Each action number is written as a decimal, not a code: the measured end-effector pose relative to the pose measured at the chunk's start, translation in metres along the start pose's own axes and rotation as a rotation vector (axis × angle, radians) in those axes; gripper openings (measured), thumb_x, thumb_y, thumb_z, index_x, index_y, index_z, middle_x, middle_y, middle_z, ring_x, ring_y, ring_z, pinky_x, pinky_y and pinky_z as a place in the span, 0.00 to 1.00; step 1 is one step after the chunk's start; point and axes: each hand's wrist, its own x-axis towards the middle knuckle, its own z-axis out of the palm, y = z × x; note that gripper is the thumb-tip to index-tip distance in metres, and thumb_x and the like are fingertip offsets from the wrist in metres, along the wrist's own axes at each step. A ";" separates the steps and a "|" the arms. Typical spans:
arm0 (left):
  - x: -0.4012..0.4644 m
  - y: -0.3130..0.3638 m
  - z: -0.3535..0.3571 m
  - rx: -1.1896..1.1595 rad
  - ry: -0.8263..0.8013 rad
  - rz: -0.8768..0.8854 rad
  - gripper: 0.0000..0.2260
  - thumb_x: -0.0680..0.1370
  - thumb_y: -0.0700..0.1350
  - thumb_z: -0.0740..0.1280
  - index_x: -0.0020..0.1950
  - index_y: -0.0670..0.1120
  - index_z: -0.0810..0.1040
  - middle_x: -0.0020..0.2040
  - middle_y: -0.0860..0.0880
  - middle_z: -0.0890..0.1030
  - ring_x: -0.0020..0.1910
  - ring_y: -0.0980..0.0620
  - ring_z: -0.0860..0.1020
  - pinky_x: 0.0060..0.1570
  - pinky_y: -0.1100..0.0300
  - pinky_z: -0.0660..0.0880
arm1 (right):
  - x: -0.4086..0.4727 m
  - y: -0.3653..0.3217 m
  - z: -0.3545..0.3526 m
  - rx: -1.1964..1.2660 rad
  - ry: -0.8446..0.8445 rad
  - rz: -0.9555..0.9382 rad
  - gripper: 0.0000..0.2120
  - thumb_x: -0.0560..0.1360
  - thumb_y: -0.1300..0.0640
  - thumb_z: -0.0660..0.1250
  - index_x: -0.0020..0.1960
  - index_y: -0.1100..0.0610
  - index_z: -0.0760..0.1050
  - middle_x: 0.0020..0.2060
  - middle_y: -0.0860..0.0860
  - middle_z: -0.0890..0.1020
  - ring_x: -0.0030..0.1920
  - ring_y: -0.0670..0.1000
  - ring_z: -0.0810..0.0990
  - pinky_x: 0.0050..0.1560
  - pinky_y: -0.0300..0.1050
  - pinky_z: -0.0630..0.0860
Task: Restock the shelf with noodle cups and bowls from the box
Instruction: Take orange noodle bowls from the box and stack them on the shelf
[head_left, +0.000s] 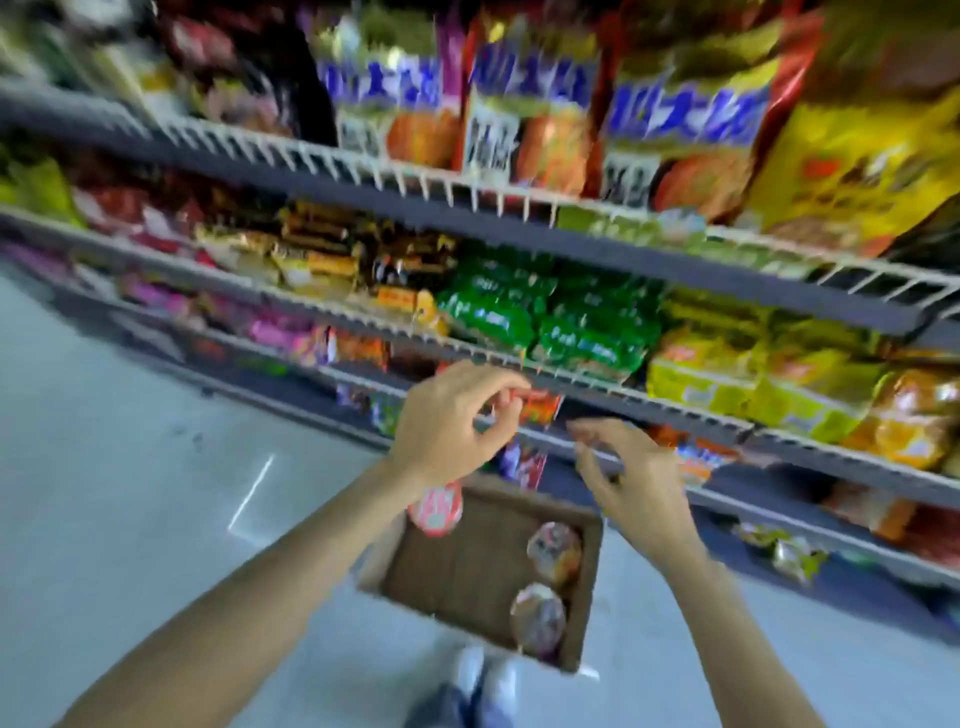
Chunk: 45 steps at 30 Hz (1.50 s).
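Pale grey floor (130, 467) carries a brown cardboard box (584, 597), open at the top, standing just in front of the shelf (675, 410). Three noodle cups (538, 618) show in the box, all lid-up: two along its right wall, one behind the other, and a red-lidded one at the far left corner, partly hidden by the left wrist. Both hands hang above the box's far edge, apart from each other and from the cups below. Left hand (447, 421) has loosely curled fingers, thumb and forefinger nearly meeting; blur hides whether they pinch anything. Right hand (634, 478) is relaxed, fingers half spread, holding nothing. Beyond them, wire-fronted shelf tiers hold blurred packets: green packs (545, 317), yellow ones beside them.
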 end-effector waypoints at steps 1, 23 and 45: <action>-0.025 -0.014 0.016 0.023 -0.098 -0.117 0.09 0.74 0.48 0.63 0.50 0.49 0.81 0.38 0.55 0.81 0.41 0.54 0.77 0.40 0.59 0.74 | -0.015 0.015 0.020 0.006 -0.062 0.088 0.13 0.75 0.51 0.62 0.53 0.57 0.80 0.44 0.51 0.84 0.43 0.50 0.82 0.43 0.41 0.75; -0.393 -0.220 0.476 -0.259 -0.803 -1.301 0.15 0.75 0.51 0.68 0.60 0.48 0.76 0.55 0.51 0.82 0.55 0.52 0.79 0.55 0.59 0.74 | -0.173 0.429 0.400 -0.482 -0.793 0.538 0.22 0.75 0.58 0.67 0.67 0.58 0.69 0.66 0.59 0.71 0.65 0.61 0.68 0.61 0.53 0.70; -0.469 -0.259 0.606 -0.238 -1.038 -1.180 0.24 0.78 0.44 0.64 0.73 0.54 0.64 0.63 0.41 0.78 0.62 0.43 0.76 0.60 0.56 0.71 | -0.169 0.552 0.485 -0.180 -0.593 0.851 0.28 0.73 0.58 0.71 0.69 0.49 0.64 0.63 0.56 0.76 0.65 0.59 0.73 0.62 0.54 0.71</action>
